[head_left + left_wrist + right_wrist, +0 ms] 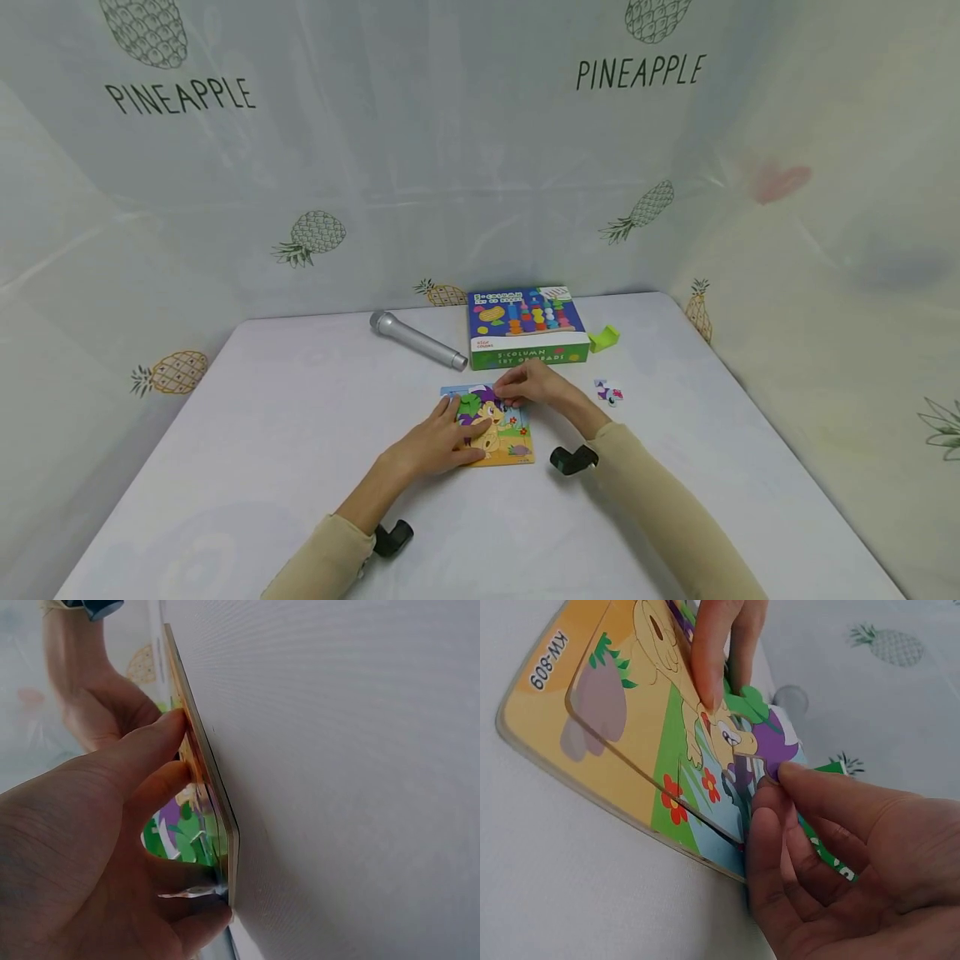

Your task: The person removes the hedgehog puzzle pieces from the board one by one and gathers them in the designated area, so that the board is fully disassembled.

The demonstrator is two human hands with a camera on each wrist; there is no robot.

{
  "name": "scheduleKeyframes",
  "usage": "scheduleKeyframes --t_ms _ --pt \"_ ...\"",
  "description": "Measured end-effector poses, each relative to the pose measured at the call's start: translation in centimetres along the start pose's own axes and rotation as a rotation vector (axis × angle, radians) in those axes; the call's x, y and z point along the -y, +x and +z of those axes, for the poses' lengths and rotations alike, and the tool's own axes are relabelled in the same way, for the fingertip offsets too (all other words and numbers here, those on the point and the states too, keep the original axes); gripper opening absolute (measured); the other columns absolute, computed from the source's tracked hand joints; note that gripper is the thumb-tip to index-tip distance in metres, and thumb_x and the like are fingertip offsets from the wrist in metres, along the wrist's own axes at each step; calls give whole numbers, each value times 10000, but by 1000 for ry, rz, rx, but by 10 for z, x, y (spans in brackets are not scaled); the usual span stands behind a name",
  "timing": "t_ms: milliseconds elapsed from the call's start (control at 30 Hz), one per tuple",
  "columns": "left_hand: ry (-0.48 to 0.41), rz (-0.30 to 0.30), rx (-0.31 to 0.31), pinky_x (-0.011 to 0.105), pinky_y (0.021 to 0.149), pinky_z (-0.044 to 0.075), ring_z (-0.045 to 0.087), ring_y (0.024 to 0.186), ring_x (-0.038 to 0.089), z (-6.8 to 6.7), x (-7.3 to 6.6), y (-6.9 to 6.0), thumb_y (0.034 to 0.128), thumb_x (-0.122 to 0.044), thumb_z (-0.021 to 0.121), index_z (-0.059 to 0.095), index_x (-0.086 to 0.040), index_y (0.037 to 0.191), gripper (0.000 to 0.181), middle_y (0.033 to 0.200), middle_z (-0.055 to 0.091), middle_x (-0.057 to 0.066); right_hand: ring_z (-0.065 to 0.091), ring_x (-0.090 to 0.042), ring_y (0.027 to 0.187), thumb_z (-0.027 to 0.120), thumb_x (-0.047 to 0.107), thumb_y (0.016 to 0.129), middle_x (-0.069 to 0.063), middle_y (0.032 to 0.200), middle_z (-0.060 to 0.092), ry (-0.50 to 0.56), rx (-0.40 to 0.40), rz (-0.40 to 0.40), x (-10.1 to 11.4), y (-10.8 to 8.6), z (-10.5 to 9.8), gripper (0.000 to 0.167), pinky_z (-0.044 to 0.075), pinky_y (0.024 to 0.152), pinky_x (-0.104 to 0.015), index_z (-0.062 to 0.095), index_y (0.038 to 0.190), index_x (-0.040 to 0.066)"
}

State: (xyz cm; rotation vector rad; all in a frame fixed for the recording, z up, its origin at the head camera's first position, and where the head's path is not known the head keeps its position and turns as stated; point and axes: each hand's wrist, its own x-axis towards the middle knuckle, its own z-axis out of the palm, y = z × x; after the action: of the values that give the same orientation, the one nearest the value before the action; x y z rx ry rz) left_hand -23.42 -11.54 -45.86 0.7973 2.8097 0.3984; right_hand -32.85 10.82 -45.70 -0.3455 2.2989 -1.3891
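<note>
A picture puzzle board (519, 457) lies flat on the table, showing a yellow cartoon figure with purple hair. My left hand (431, 446) rests on its left side with fingers spread; in the left wrist view the left hand's (82, 840) fingertips touch the board (204, 742). At the upper right of the board, my right hand (536, 385) pinches a purple puzzle piece (774, 766) between thumb and forefinger, its lower part hidden by the right hand (870, 855). A green patch (754, 706) shows beside the figure's head.
Behind the board stand a blue and green bead-set box (529, 354) and, to its left, a silver microphone (420, 340). A bright green object (604, 338) lies right of the box. Right of my right hand lies a small white-and-purple puzzle piece (609, 393).
</note>
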Motion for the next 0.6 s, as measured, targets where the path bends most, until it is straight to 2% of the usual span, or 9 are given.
scheduleKeyframes --t_ms 200,467,600 --pt "-11 -11 8 645 1033 411 192 1446 552 -1 -1 0 963 -502 551 515 -265 1434 528 1558 216 354 632 -119 725 684 172 926 -62 921 743 -7 8 -19 0 0 0 212 576 707 -251 740 1065 22" --pt "-14 -17 16 653 1029 410 181 1450 550 0 -1 0 966 -497 550 510 -272 1438 524 1565 203 348 654 -144 798 665 158 939 -98 999 738 -34 35 -63 1 -3 -2 214 585 804 -290 725 1093 22" --pt "-20 -18 16 657 1026 410 181 1449 551 -1 -2 -1 966 -489 555 511 -272 1437 520 1565 203 348 651 -136 781 666 168 939 -91 976 740 -35 23 -51 0 -2 -1 221 584 783 -280 727 1087 15"
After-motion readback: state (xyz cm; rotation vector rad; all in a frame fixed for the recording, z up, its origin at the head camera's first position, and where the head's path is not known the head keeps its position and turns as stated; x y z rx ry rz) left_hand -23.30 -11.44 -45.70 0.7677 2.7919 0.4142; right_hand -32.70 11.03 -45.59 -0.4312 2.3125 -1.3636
